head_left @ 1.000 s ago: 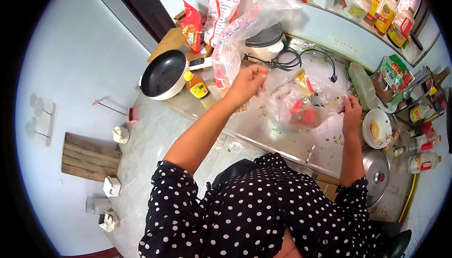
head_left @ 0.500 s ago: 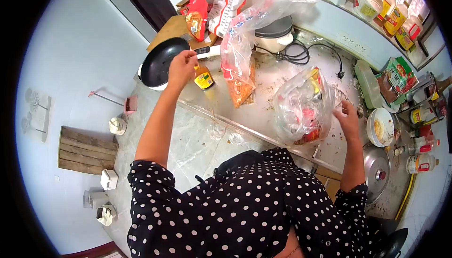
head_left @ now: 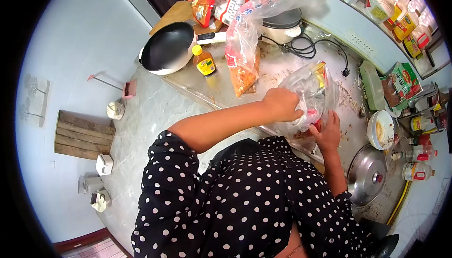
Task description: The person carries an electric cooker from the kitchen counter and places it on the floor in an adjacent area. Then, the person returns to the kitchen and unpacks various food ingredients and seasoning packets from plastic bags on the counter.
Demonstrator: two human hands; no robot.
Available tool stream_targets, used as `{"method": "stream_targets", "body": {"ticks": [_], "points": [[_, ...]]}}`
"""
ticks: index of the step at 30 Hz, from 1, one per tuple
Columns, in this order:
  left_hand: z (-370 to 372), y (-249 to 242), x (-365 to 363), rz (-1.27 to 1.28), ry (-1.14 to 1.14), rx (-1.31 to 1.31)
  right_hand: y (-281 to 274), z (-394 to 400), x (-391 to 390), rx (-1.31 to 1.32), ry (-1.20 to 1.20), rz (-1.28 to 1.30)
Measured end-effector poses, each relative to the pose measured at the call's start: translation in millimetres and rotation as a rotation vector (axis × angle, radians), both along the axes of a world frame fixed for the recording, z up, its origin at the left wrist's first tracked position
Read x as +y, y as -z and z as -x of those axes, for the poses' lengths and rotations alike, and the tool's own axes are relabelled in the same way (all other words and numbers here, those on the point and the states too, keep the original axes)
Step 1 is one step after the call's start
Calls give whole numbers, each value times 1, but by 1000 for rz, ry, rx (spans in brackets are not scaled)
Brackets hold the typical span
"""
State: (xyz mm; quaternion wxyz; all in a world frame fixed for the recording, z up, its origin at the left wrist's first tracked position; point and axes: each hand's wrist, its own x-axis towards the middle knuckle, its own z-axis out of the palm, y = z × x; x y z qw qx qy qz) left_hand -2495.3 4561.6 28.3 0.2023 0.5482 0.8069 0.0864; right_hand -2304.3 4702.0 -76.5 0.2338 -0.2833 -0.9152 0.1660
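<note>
A clear plastic bag [head_left: 314,88] stuffed with red and yellow packets sits at the near edge of the steel counter [head_left: 278,72]. My left hand [head_left: 282,105] is closed on the bag's left side. At the bag's lower right corner, my right hand [head_left: 326,131] grips it from below, close to my polka-dot top. Both hands press the bag between them.
A tall clear bag of orange snacks [head_left: 242,50] stands behind, beside a yellow-capped bottle [head_left: 204,62] and a black pan [head_left: 168,48]. A rice cooker [head_left: 282,24] and its cable [head_left: 306,48] lie farther back. To the right are a bowl [head_left: 380,128], a pot lid [head_left: 367,175] and bottles [head_left: 418,171].
My left hand went out to the pan and bottle, then came back and closed on the bag. My right hand dropped from the bag's top edge to its lower corner.
</note>
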Motion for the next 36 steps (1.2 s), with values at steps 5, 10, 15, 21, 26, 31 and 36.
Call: {"method": "stream_targets", "body": {"ticks": [5, 10, 15, 21, 26, 31, 36], "points": [[-3, 26, 0, -120, -74, -106, -6, -4, -2, 87, -3, -120], [-13, 35, -9, 34, -54, -261, -5, -15, -6, 107, -81, -117], [-25, 61, -11, -192, 43, -439, 3, -13, 2, 51, -48, -178], [-33, 44, -7, -141, -21, -826, 14, -26, 33, -61, -25, -41], [-28, 18, -11, -281, -166, -780, 4, -38, 51, 147, 65, 86], [-7, -28, -4, -432, -325, -932, -36, -40, 79, 200, 131, 4], [11, -58, 11, -726, -416, -1124, -78, -31, 104, 316, 217, -68]]}}
